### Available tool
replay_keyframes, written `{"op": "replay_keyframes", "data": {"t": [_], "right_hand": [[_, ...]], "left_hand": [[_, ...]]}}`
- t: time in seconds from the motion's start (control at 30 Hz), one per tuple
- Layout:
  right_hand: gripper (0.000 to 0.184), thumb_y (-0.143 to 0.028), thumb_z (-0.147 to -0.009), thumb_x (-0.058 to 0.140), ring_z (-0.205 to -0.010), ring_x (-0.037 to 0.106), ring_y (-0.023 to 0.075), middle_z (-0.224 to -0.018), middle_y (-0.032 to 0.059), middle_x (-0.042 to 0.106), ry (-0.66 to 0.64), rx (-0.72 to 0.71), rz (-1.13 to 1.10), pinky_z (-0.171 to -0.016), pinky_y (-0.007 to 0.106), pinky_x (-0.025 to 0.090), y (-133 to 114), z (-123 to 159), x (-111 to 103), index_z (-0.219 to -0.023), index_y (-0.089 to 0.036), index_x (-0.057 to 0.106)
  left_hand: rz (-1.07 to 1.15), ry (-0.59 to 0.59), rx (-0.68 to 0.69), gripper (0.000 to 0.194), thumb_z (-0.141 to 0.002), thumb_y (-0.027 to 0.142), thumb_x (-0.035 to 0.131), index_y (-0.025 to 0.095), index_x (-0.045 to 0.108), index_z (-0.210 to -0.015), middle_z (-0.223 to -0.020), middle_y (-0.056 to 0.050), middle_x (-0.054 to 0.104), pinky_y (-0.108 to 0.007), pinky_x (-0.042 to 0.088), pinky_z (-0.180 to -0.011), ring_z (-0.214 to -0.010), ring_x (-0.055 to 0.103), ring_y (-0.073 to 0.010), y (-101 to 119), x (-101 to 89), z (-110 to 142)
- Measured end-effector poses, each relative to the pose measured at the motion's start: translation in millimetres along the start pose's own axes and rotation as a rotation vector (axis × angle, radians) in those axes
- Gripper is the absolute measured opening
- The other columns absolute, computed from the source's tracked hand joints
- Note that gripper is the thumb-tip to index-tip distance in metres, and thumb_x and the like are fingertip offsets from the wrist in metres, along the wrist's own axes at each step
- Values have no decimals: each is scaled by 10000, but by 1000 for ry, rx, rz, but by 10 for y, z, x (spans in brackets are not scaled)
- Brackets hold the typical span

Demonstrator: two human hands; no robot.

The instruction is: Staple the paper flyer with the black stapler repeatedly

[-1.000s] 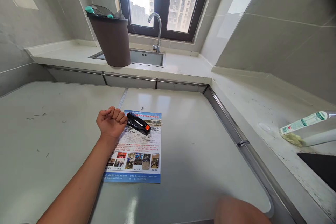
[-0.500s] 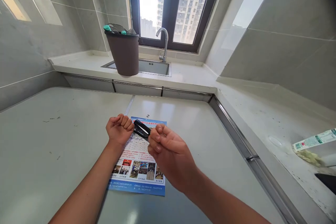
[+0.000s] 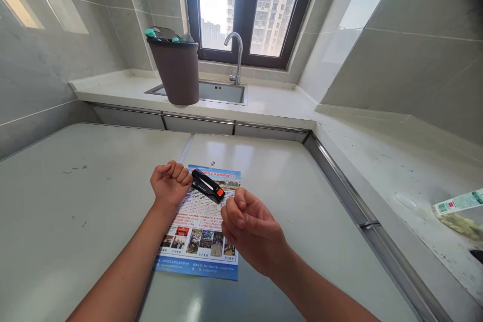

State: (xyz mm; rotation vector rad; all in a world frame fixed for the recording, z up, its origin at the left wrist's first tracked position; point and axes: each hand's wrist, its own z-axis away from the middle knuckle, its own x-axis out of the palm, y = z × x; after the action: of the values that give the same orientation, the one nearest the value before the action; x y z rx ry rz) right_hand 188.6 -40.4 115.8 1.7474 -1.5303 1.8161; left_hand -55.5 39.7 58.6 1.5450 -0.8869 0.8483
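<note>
A black stapler [image 3: 207, 186] with an orange tip rests over the upper part of a printed blue-and-white leaflet [image 3: 199, 270]. My left hand [image 3: 171, 182] is closed in a fist against the stapler's far left end, overlapping the leaflet's left edge; what its curled fingers enclose, if anything, is hidden. To the right of the stapler, my right hand [image 3: 252, 221] is closed with thumb and fingers pinched together over the leaflet's right edge. It stands apart from the orange tip, and I cannot make out anything in the pinch.
The leaflet lies on a pale table [image 3: 94, 186] with small dark scraps. Behind it, a brown bin [image 3: 175, 73] with bottles stands at a sink [image 3: 222, 93] with a curved faucet [image 3: 238, 55]. On the right counter [image 3: 381, 156] sits a white-green package [image 3: 460, 201].
My right hand has shifted slightly right and away from the stapler, uncovering its orange tip. My left fist stays almost where it was. The camera view has tilted slightly.
</note>
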Motion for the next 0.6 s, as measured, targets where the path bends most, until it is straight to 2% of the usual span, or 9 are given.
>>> {"op": "replay_keyframes", "data": {"t": [0.17, 0.27, 0.43, 0.6], "right_hand": [[238, -272, -826, 783, -629, 369, 132, -743, -25, 444, 21, 14, 23, -614, 273, 359, -19, 12, 2, -885, -227, 556], [320, -286, -781, 841, -688, 401, 128, -825, -13, 451, 62, 16, 75, -647, 267, 362, -23, 5, -34, -926, -218, 564], [322, -315, -826, 844, -689, 437, 117, -762, -37, 427, 92, 26, 235, -656, 256, 328, -12, -45, -248, -958, -194, 575], [356, -337, -801, 871, -723, 490, 122, -771, -29, 464, 129, 3, 285, -662, 251, 336, -2, -100, -460, -955, -177, 593]], "left_hand": [[-31, 46, 16, 458, -781, 204, 573, 215, 151, -605, -533, 76, 95, -266, 210, -402, -423, 146, -99, 0, 15, 3], [-38, 54, 21, 459, -786, 213, 573, 213, 152, -602, -532, 76, 95, -265, 210, -401, -423, 137, -98, -3, 21, 5], [-19, 30, 6, 463, -766, 208, 575, 213, 143, -601, -538, 77, 54, -268, 187, -391, -427, 88, -101, 3, 9, 7], [29, -8, 2, 460, -727, 178, 590, 211, 151, -595, -545, 75, 50, -272, 183, -396, -442, 78, -104, 15, -12, 3]]}}
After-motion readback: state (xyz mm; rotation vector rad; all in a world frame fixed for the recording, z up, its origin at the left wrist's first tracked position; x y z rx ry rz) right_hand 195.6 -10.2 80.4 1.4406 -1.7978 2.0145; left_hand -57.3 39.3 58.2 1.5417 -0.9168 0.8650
